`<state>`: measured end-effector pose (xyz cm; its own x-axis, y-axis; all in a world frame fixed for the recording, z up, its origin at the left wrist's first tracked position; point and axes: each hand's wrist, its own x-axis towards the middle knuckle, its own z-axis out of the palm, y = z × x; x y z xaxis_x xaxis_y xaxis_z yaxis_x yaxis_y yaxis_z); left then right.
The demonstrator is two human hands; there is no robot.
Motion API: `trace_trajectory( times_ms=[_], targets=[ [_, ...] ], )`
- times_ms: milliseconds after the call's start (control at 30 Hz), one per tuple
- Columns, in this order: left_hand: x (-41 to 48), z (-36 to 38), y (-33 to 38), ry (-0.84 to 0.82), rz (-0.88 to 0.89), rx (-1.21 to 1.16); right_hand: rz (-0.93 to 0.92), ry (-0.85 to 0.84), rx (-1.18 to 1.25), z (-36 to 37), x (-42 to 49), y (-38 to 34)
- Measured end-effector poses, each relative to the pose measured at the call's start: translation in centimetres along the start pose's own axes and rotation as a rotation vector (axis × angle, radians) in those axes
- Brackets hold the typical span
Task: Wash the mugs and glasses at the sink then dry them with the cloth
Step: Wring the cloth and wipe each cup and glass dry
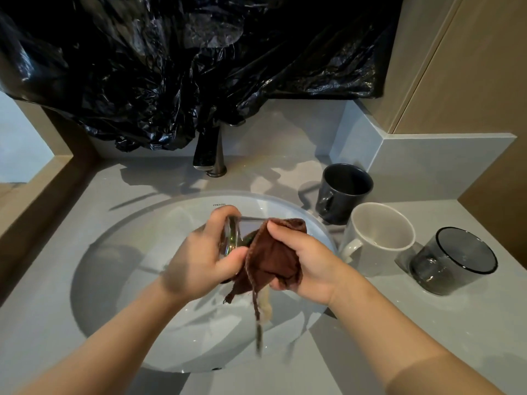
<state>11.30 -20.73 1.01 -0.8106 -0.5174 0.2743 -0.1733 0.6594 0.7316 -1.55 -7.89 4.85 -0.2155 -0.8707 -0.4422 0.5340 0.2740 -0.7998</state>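
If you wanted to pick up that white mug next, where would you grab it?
Probably by its handle, coming from the sink side: the white mug stands upright with the handle sticking out toward the basin, while the dark mug and the smoky glass crowd its other sides.

Glossy black plastic sheet (pixel 171 67) (crinkled), matt counter (pixel 470 323)
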Motion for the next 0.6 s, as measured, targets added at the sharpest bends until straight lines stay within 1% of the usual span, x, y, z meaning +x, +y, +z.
trace_trajectory(
  times_ms=[33, 67, 133, 167, 200, 233, 300, 367, 467, 600],
  targets=[
    [0.0, -0.3, 0.3, -0.031, 0.007, -0.053, -0.025, -0.006, -0.039, -0.2, 0.0, -0.1],
    [0.3, -0.6, 0.2, -0.091, -0.066, -0.189, -0.057, 0.004, -0.093, 0.0, -0.2, -0.3],
    [1.1, -1.3, 0.5, -0.271, -0.315, -0.603, -0.164, 0.041, -0.265, 0.0, -0.1, -0.4],
    [1.4, -1.6, 0.4, -0.381, -0.448, -0.712, -0.203, 0.044, -0.364, -0.1, 0.0, -0.3],
    [1.8, -1.9, 0.2, -0.489, -0.518, -0.712, -0.215, 0.046, -0.446, 0.2, -0.1, -0.3],
    [2.1, -2.1, 0.2, -0.575, -0.544, -0.679, -0.223, 0.034, -0.477, 0.2, 0.0, 0.1],
    [2.3, -2.4, 0.3, -0.690, -0.542, -0.637, -0.214, 0.036, -0.446, 0.3, -0.2, 0.4],
    [2.1, -2.5, 0.3, -0.696, -0.560, -0.644, -0.217, 0.053, -0.417, 0.4, -0.2, 0.5],
    [1.6, -2.2, 0.1, -0.624, -0.607, -0.725, -0.256, 0.145, -0.368, 0.6, 0.0, 0.6],
    [0.9, -1.9, -0.3, -0.586, -0.687, -0.911, -0.326, 0.272, -0.249, 1.0, 0.6, 0.8]
  ],
)
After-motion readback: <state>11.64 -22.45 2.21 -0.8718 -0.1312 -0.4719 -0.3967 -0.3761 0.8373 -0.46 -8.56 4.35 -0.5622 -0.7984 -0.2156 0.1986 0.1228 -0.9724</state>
